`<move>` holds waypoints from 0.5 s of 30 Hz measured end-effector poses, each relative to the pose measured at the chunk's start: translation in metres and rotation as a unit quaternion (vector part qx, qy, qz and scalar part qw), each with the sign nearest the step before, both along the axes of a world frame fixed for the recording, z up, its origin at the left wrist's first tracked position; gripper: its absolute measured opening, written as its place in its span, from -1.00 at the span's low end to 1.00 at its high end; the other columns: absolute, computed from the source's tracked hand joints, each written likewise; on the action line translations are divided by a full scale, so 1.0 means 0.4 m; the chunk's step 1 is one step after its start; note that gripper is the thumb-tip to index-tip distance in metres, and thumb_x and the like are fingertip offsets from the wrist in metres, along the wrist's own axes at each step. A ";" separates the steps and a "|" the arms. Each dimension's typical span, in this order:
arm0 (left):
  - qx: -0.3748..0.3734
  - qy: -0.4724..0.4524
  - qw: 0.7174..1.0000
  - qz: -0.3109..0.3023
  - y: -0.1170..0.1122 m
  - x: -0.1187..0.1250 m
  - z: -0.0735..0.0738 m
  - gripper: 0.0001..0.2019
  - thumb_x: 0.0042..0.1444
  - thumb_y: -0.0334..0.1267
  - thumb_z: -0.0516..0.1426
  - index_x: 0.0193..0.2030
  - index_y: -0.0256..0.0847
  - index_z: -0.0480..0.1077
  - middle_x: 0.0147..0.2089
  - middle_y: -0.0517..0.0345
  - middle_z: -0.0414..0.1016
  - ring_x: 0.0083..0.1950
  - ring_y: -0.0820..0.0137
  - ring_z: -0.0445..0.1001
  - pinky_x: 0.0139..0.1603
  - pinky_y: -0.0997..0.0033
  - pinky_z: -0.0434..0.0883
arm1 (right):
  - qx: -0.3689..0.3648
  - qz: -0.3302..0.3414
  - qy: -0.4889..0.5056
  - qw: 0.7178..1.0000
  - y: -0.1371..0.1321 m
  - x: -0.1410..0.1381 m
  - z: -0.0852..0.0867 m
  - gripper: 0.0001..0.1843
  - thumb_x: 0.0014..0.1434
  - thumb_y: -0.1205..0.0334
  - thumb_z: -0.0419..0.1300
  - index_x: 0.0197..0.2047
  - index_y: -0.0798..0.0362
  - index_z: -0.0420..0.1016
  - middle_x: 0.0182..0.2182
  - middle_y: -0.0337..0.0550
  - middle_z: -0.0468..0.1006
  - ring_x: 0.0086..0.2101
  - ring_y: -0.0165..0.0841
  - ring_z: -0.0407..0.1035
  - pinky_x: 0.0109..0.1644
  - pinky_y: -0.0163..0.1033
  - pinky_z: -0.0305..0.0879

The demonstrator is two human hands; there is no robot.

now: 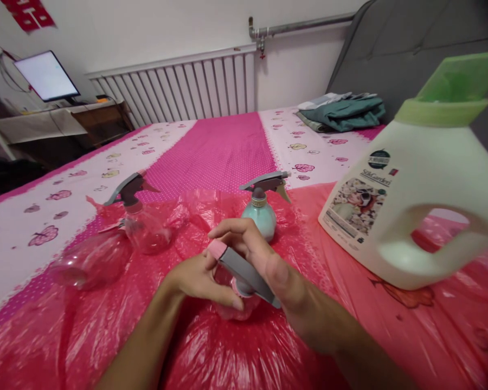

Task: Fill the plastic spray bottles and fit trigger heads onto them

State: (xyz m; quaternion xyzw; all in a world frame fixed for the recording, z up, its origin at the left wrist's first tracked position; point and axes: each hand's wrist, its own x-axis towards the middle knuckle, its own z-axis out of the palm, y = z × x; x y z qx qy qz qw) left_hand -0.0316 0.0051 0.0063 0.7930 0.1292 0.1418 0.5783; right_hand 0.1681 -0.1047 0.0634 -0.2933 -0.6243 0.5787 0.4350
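Observation:
A clear spray bottle (238, 312) with a grey and pink spray head (244, 271) is between my hands, just above or on the red plastic sheet. My left hand (197, 281) wraps round it, the thumb at its neck. Curled over the spray head, my right hand (282, 276) grips it from the right; its fingers partly hide the nozzle end. Just beyond my fingers stands a spray bottle with pale teal liquid (261, 218). To the left, another clear spray bottle (148, 235) is upright, and a clear bottle (91, 260) lies on its side.
A large detergent jug (384, 227) with a green cap stands close on the right. Red plastic sheet (117, 336) covers the near part of the bed (223, 141). Folded clothes (344, 112) lie at the far right, before a grey headboard. A radiator (179, 86) lines the wall.

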 end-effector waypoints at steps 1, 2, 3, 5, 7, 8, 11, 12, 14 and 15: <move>-0.007 -0.016 1.000 -0.003 0.002 0.001 -0.004 -0.52 0.04 0.03 0.42 0.03 -0.13 0.51 -0.15 0.20 0.57 -0.04 0.27 0.61 0.02 0.32 0.57 | -0.004 -0.007 0.012 1.000 0.000 -0.003 -0.005 -0.22 0.36 -0.55 -0.08 0.35 -0.17 0.23 0.21 -0.02 0.39 -0.15 -0.25 0.47 -0.08 -0.15 0.52; -0.017 -0.030 0.999 -0.013 0.004 0.002 -0.005 -0.51 0.03 0.01 0.44 0.05 -0.13 0.52 -0.12 0.16 0.59 -0.03 0.25 0.61 0.05 0.28 0.57 | -0.003 -0.013 0.027 1.000 0.000 -0.006 -0.011 -0.23 0.36 -0.54 -0.09 0.35 -0.18 0.23 0.22 -0.02 0.38 -0.15 -0.27 0.45 -0.07 -0.16 0.50; -0.026 -0.041 0.999 -0.021 0.006 0.005 -0.005 -0.50 0.03 -0.01 0.45 0.06 -0.14 0.53 -0.08 0.12 0.60 -0.01 0.24 0.61 0.07 0.24 0.57 | -0.001 -0.019 0.041 0.999 0.000 -0.009 -0.016 -0.24 0.37 -0.53 -0.09 0.35 -0.18 0.24 0.22 -0.02 0.36 -0.13 -0.27 0.44 -0.05 -0.17 0.49; -0.025 -0.055 0.998 -0.025 0.007 0.011 0.002 -0.46 0.00 -0.03 0.48 0.09 -0.13 0.54 0.00 0.06 0.61 0.04 0.21 0.61 0.12 0.18 0.57 | 0.004 -0.023 0.056 0.998 0.000 -0.014 -0.025 -0.27 0.40 -0.50 -0.09 0.36 -0.17 0.23 0.20 -0.02 0.35 -0.06 -0.25 0.42 0.01 -0.16 0.47; -0.015 -0.068 0.997 -0.022 0.007 0.017 0.011 -0.41 -0.04 -0.03 0.50 0.13 -0.10 0.54 0.07 0.04 0.59 0.07 0.19 0.60 0.14 0.17 0.56 | 0.006 -0.025 0.053 0.998 0.000 -0.016 -0.029 -0.27 0.41 -0.48 -0.08 0.38 -0.16 0.22 0.18 -0.01 0.35 0.00 -0.23 0.42 0.06 -0.14 0.45; -0.010 -0.071 0.997 -0.022 0.008 0.020 0.014 -0.39 -0.05 -0.03 0.50 0.15 -0.09 0.54 0.08 0.03 0.59 0.07 0.19 0.60 0.14 0.17 0.57 | 0.010 -0.029 0.051 0.998 0.000 -0.016 -0.030 -0.27 0.42 -0.47 -0.10 0.38 -0.16 0.22 0.17 -0.01 0.36 0.01 -0.23 0.42 0.08 -0.13 0.44; 0.001 -0.066 0.997 -0.031 0.009 0.023 0.017 -0.37 -0.03 -0.02 0.49 0.19 -0.07 0.52 0.09 0.02 0.58 0.06 0.19 0.61 0.10 0.18 0.59 | 0.031 -0.040 0.047 0.998 0.000 -0.017 -0.029 -0.29 0.44 -0.46 -0.13 0.39 -0.17 0.23 0.15 -0.04 0.39 0.04 -0.22 0.42 0.14 -0.10 0.41; 0.006 -0.067 0.997 -0.034 0.010 0.023 0.015 -0.36 -0.02 -0.01 0.49 0.21 -0.06 0.52 0.09 0.02 0.58 0.07 0.18 0.60 0.11 0.18 0.58 | 0.035 -0.042 0.047 0.997 0.001 -0.016 -0.029 -0.29 0.44 -0.45 -0.14 0.38 -0.18 0.23 0.14 -0.05 0.40 0.07 -0.21 0.41 0.16 -0.09 0.40; 0.027 -0.067 0.997 -0.036 0.013 0.019 0.011 -0.35 -0.02 0.04 0.48 0.20 -0.08 0.51 0.09 0.03 0.58 0.11 0.17 0.58 0.16 0.17 0.55 | 0.031 -0.040 0.041 0.998 0.002 -0.013 -0.029 -0.30 0.45 -0.45 -0.14 0.39 -0.19 0.23 0.14 -0.06 0.42 0.07 -0.22 0.41 0.19 -0.08 0.40; 0.036 -0.060 0.997 -0.036 0.016 0.017 0.009 -0.36 -0.01 0.06 0.47 0.19 -0.10 0.51 0.07 0.04 0.58 0.12 0.18 0.57 0.20 0.17 0.53 | 0.029 -0.040 0.035 0.998 0.003 -0.010 -0.029 -0.32 0.46 -0.44 -0.14 0.39 -0.19 0.22 0.13 -0.07 0.43 0.05 -0.23 0.43 0.21 -0.08 0.39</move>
